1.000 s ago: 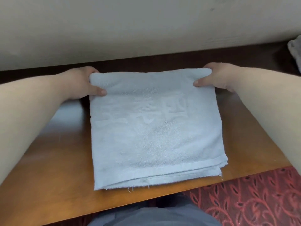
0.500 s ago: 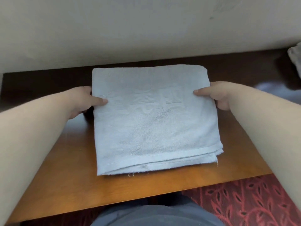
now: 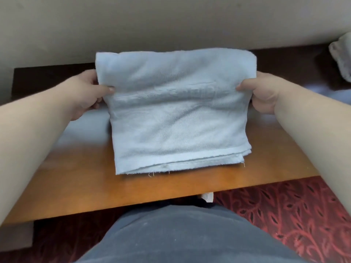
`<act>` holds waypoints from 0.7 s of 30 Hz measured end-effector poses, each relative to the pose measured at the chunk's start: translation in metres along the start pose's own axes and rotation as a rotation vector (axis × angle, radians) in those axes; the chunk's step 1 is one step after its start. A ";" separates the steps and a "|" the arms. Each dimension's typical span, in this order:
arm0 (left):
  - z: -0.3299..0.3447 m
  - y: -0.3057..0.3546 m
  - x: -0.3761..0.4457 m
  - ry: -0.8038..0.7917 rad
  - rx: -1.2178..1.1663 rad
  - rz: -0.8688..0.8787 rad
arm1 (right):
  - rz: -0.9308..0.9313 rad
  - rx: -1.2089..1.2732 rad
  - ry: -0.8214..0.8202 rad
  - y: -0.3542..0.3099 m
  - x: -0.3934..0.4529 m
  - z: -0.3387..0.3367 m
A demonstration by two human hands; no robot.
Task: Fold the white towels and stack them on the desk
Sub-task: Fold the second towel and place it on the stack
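The folded white terry towel [image 3: 176, 112] is being held at the middle of the orange-brown wooden worktop [image 3: 79, 179]. Its far half is standing up off the surface in front of the pale wall [image 3: 133, 21], while its near hemmed edge, with loose threads, is lying on the wood close to the worktop's front edge.

The left hand [image 3: 85, 93] is pinching the towel's left side, thumb lying on top of the cloth and the curled fingers [image 3: 96, 102] tucked beneath it. The right hand [image 3: 264, 92] is gripping the right side the same way, thumb on the upper face, its other fingers hidden behind the fabric.

Compared with half a second ago, the towel's far part has been raised: then it was lying flat on the worktop with both thumbs resting on its side edges, and now the cloth is bending along the line between the two hands.

A crumpled white cloth [image 3: 341, 59] is lying at the right edge of the view on the worktop's dark far part. Below the worktop a red patterned carpet [image 3: 296, 215] and the person's grey trousers [image 3: 180, 236] are showing.
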State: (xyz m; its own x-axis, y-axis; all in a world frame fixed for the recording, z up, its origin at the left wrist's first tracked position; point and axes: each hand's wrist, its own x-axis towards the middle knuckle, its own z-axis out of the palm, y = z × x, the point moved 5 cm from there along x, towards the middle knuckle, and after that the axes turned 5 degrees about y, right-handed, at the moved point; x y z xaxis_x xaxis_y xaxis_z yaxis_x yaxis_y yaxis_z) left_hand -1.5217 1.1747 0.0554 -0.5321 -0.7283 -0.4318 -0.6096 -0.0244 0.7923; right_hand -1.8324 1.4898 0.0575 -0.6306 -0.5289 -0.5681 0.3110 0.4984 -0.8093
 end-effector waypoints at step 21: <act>0.019 -0.052 -0.132 0.025 0.897 1.152 | -1.095 -1.143 -0.075 0.070 -0.104 -0.017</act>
State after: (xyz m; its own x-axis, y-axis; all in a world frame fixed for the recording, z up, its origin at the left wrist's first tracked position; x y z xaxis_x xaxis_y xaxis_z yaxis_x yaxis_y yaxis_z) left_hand -1.4312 1.2850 0.0628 -0.9643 -0.0607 0.2579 -0.0210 0.9878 0.1540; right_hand -1.7569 1.5912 0.0630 -0.1351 -0.9785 0.1561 -0.9503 0.0834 -0.2999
